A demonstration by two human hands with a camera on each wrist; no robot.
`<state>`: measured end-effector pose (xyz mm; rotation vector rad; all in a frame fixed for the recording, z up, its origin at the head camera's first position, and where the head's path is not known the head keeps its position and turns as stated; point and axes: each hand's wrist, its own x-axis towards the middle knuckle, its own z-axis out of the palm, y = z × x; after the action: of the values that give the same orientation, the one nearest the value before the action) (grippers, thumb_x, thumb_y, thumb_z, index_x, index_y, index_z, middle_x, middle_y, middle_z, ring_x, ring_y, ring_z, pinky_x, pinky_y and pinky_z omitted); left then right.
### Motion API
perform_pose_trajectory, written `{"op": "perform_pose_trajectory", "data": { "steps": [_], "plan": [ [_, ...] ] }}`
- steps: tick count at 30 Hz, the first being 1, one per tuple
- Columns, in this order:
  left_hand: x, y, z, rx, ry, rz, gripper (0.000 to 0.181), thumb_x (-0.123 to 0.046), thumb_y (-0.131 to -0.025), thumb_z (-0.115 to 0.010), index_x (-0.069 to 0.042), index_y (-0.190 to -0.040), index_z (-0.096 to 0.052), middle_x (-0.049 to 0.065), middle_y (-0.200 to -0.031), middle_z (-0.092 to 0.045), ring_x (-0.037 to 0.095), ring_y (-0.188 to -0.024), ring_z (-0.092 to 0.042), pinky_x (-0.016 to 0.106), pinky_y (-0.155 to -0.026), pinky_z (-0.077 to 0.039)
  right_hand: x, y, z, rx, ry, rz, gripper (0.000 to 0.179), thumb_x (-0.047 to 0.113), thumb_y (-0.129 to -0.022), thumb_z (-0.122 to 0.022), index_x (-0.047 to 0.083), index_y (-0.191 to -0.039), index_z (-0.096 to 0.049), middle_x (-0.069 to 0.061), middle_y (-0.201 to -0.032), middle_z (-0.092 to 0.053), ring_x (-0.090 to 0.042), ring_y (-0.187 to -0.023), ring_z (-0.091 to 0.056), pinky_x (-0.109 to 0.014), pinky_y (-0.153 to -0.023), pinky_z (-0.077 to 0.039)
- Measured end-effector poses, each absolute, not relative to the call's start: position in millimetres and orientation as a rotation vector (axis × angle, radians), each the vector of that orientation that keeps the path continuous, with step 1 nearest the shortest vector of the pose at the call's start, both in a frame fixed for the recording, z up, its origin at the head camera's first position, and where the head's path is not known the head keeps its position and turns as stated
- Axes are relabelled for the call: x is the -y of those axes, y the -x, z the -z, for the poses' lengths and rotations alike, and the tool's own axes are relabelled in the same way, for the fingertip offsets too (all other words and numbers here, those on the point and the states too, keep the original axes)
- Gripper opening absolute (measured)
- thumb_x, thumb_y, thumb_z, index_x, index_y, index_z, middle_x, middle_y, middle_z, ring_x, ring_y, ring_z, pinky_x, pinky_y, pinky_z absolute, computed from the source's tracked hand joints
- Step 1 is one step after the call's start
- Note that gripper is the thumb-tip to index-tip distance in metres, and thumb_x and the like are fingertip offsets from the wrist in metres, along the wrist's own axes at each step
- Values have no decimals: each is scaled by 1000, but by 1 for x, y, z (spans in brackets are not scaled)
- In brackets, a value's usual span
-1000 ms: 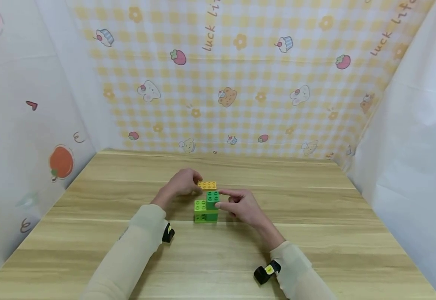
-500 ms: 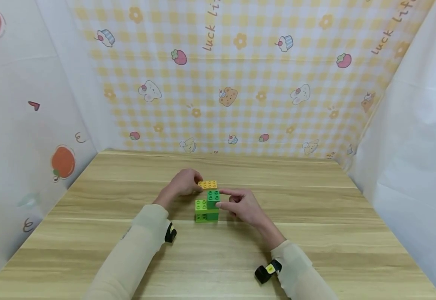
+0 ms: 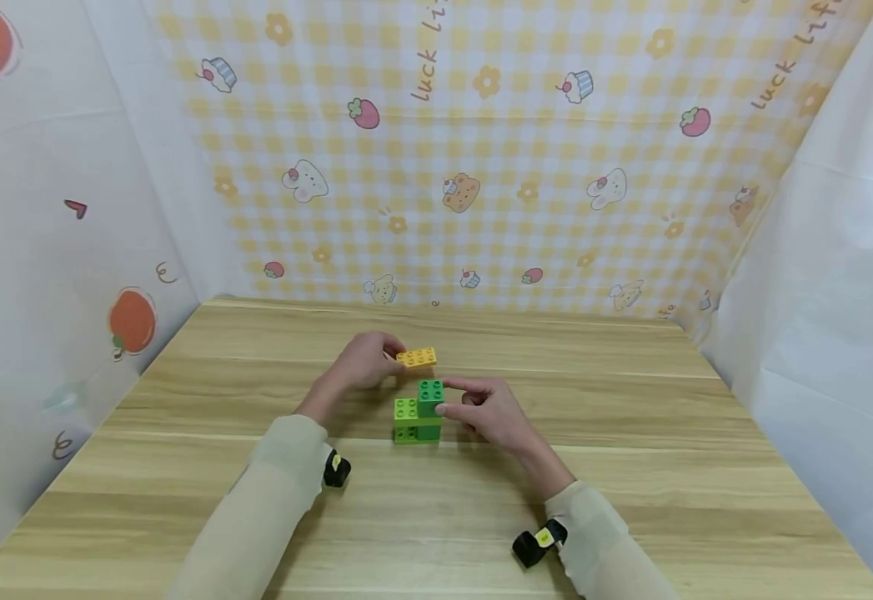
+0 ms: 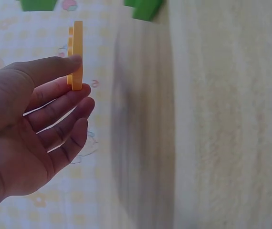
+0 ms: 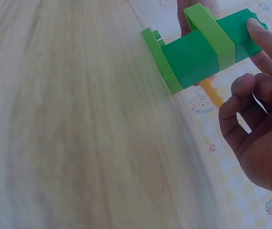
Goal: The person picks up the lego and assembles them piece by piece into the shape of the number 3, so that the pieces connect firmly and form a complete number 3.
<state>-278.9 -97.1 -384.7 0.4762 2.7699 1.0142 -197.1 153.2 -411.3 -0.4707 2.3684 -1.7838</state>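
Note:
In the head view my left hand [image 3: 364, 360] pinches the left end of a flat yellow-orange toy building brick [image 3: 418, 357], studs up. The left wrist view shows that brick [image 4: 77, 55] edge-on between thumb and fingers, the other fingers loosely bent. In front of it stands a green brick stack: a light green plate at the base [image 5: 162, 59], a dark green block [image 5: 189, 58], a second light green plate [image 5: 217, 40] and a dark green block [image 3: 430, 398] on top. Thumb and index finger of my right hand [image 3: 492, 412] grip that top block.
The stack stands on a wood-grain table [image 3: 421, 508]. Behind the table hangs a yellow checked cloth [image 3: 421, 233] with cartoon prints, and white cloths [image 3: 819, 275] flank both sides. Black cameras [image 3: 336, 469] are strapped to both wrists.
My left hand has raised the yellow-orange brick slightly and moved it away from the stack, its right end now tilted up in view. My right hand keeps its grip on the top block.

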Motion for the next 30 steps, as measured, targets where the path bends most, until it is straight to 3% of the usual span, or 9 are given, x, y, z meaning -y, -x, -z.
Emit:
{"op": "perform_pose_trajectory", "data": {
  "steps": [6,30],
  "plan": [
    [103,267,374,-2775,-503,-1070,31,-22,-95,-78,-6,-122,-75,8,-111,-76,22,-99,-68,37,-85,-55,-154,197,412,-2376,465,1774,45,23,-92,-82,12,-135,-74,2,-56,-51,-12,-49,-44,-25,-46,-33],
    [114,228,352,-2730,-669,-1192,30,-21,-94,-79,-8,-120,-75,5,-106,-75,16,-91,-68,32,-76,-56,-154,196,411,-2399,519,1740,43,25,-95,-81,13,-135,-73,-1,-57,-52,-11,-49,-46,-25,-46,-35]
  ]
}}
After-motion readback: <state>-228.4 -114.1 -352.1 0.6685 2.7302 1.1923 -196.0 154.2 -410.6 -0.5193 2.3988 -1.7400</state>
